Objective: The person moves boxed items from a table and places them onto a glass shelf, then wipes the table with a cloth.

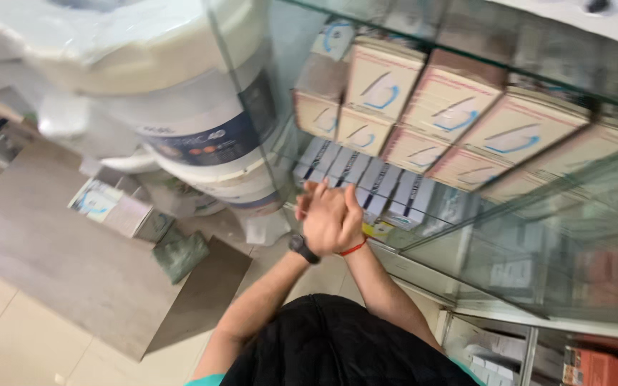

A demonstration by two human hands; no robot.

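Right hand [337,218] covers left hand [303,204], fingers seemingly straight, empty.

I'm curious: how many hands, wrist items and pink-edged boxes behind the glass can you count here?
Hands: 2, left hand and right hand, pressed together
Black wristwatch: 1
Red wristband: 1
Pink-edged boxes: 7 clear; others further right are too blurred to count
Total: 11

Pale tiled floor [8,336], glass display case [538,236], perhaps daylight
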